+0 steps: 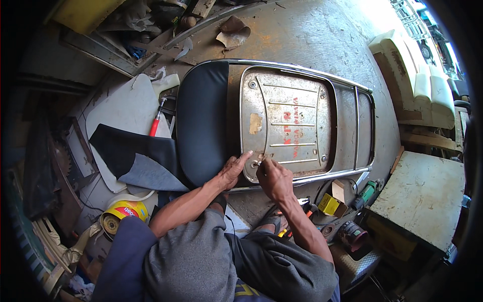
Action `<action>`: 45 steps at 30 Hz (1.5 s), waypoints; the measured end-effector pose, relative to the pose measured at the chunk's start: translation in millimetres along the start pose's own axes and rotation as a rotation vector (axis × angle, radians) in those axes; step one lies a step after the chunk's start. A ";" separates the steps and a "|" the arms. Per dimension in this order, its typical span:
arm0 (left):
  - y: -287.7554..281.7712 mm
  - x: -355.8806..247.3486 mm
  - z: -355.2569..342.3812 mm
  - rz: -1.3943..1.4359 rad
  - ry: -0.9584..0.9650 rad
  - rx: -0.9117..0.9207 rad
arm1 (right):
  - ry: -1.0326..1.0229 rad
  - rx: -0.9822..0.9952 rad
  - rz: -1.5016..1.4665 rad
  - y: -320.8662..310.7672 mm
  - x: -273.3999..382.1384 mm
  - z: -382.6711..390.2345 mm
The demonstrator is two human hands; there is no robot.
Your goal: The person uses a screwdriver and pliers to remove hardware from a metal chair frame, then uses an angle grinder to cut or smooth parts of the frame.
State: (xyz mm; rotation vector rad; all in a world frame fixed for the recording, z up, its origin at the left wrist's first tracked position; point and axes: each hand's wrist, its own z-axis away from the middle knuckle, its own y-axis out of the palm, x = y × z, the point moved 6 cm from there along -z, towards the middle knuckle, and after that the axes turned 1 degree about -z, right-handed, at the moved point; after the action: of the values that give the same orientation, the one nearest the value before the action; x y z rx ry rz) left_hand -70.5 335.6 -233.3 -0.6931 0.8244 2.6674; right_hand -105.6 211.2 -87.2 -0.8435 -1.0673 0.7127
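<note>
A metal chair frame lies across the floor with a black padded cushion at its left part. Beside the cushion is a scuffed metal seat pan with raised ribs and red stencilling. My left hand is at the pan's lower-left edge, thumb extended onto it and fingers curled at the rim. My right hand is closed at the same corner, by a small fitting; what its fingertips pinch is too small to make out. A loose black sheet lies left of the cushion.
A red-handled tool rests on a white board. A yellow can sits lower left. At lower right are an open box, a green grinder and a worn cabinet. White upholstered pieces stand upper right.
</note>
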 end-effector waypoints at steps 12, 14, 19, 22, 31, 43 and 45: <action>63.5 -94.0 73.6 -1.243 0.996 -0.352 | 0.571 -0.108 -0.758 -3.1 -85.3 61.4; 80.5 -87.6 68.4 -1.475 1.021 -0.269 | 0.555 -0.114 -0.747 -9.8 -80.8 61.8; 79.0 -80.2 59.9 -1.451 0.944 -0.304 | 0.457 -0.165 -0.742 -11.3 -74.4 63.6; 86.3 -89.8 68.4 -1.236 0.869 -0.299 | 0.424 -0.192 -0.840 -16.5 -66.9 67.1; 102.5 -62.3 60.1 0.085 0.174 0.286 | 0.350 -0.280 -1.057 -47.2 -61.8 71.0; 125.7 -57.3 36.7 -0.276 0.176 0.197 | 0.488 -0.318 -1.162 -39.0 -88.9 83.8; 130.6 -57.9 34.4 -0.293 0.164 0.192 | 0.518 -0.325 -1.203 -33.3 -95.4 84.9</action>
State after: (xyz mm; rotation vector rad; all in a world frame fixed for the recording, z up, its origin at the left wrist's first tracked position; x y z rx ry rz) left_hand -83.2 244.6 -118.7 -0.9139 0.9256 2.2614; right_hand -213.4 135.3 -80.8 -0.4603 -0.9983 -0.6715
